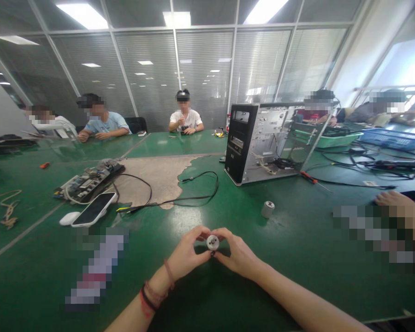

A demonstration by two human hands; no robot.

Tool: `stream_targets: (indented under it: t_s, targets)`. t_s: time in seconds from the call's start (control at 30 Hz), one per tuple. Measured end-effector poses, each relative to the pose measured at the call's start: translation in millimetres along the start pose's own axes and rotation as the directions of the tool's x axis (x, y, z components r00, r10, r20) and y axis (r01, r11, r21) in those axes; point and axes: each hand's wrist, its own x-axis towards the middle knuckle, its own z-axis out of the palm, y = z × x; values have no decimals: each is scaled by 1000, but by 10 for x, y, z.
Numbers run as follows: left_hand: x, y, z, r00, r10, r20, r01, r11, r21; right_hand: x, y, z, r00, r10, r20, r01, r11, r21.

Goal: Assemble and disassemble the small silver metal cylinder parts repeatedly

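Observation:
Between my hands is a small round metal cylinder [212, 242], seen end-on, with a centre spot and small dark holes in its pale face. It looks like a small motor. My left hand [190, 249] grips its left side with thumb and fingertips. From the other side, my right hand [239, 256] closes on it the same way. A small dark bit shows under it by the thumbs; I cannot make out what it is. Another silver cylinder [268, 210] stands on the green table [228, 212], apart from my right hand.
An open computer case [235, 147] stands ahead, a screwdriver [309, 178] beside it. At left lie a phone [94, 210], a circuit assembly [90, 182] and a black cable [193, 198]. Another person's hand [396, 199] rests at right. Baskets [394, 138] and people are farther back.

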Motion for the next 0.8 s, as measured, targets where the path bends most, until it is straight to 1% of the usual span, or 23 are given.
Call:
stream_targets:
  t_s: [0.13,0.37,0.53,0.63,0.7,0.8]
  targets:
    - [5,9,-8,1000,21,3,-21,999,28,-1,-8,8,1000,23,9,-23,1000,6]
    - [0,26,-11,1000,-4,-6,4,998,57,16,-16,31,993,103,65,-106,994,39]
    - [3,7,0,999,-25,-23,27,996,85,28,-23,40,987,133,87,-137,990,45]
    - [10,-8,3,999,-35,-19,37,995,88,41,-44,24,988,121,98,-125,991,38]
    - [14,-16,1,999,-43,-7,44,995,92,51,-64,0,990,93,108,-97,995,28]
    - [15,-30,-3,999,-49,7,48,994,103,63,-97,-40,994,49,95,-51,999,12]
